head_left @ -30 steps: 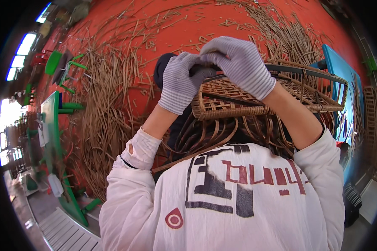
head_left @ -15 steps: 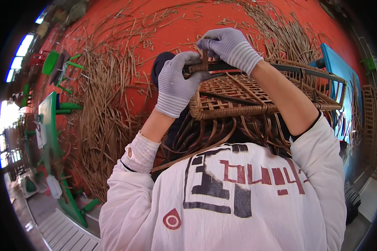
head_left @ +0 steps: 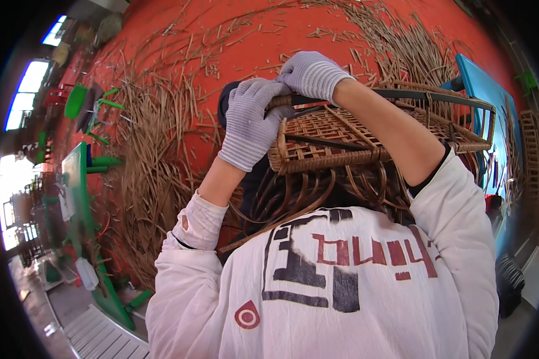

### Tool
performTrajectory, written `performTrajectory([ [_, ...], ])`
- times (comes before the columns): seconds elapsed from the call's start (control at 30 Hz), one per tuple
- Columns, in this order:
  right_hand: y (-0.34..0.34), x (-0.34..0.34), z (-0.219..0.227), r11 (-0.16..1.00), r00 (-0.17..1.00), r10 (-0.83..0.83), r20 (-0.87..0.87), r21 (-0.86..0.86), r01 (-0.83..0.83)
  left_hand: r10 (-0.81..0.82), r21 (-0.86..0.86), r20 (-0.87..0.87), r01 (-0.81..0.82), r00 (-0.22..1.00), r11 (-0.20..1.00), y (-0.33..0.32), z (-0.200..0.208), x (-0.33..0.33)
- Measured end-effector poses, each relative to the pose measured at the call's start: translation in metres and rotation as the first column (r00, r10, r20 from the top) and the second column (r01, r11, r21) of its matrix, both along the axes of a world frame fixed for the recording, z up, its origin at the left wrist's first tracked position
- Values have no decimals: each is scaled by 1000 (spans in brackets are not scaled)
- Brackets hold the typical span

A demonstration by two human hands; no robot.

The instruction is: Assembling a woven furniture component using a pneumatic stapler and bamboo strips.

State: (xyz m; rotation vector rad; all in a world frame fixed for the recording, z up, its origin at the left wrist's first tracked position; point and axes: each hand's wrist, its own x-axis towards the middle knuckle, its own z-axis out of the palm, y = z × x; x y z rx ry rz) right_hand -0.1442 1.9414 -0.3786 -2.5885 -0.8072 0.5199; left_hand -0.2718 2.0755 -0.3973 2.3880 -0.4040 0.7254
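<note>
A woven brown rattan basket (head_left: pixel 332 139) lies on its side in front of my chest, with a dark flat bar (head_left: pixel 395 94) along its far edge. My left hand (head_left: pixel 253 122), in a grey striped glove, is closed round the left end of that bar, where brown strip is wound over it. My right hand (head_left: pixel 312 75), gloved alike, curls over the bar just beside it, fingertips bent down near the left fingers. Whatever the right fingers pinch is hidden. Loose strands (head_left: pixel 305 188) hang from the basket's near side over my lap.
Long brown strips lie in a heap (head_left: pixel 144 173) on the red floor at left, and another pile (head_left: pixel 407 48) lies at the far right. A blue table (head_left: pixel 491 90) stands close on the right, a green tabletop (head_left: pixel 81 197) on the left, a green stool (head_left: pixel 76 100) beyond.
My right hand has come down and nearer to my left hand. The brown strip that stood upright between its fingers and the bar is no longer visible.
</note>
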Motion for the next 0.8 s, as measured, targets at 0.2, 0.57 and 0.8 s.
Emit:
performTrajectory([
  [0.2, 0, 1, 4, 999, 997, 5, -73, -51, -9, 15, -9, -40, -15, 999, 1000, -3, -4, 0],
  [0.57, -22, -15, 11, 938, 970, -175, 170, 328, 112, 12, -137, -225, -44, 974, 990, -7, -3, -2],
  [0.8, -72, -45, 2, 944, 915, -41, 401, 315, -96, 37, -94, -136, -50, 990, 994, -10, 2, 4],
])
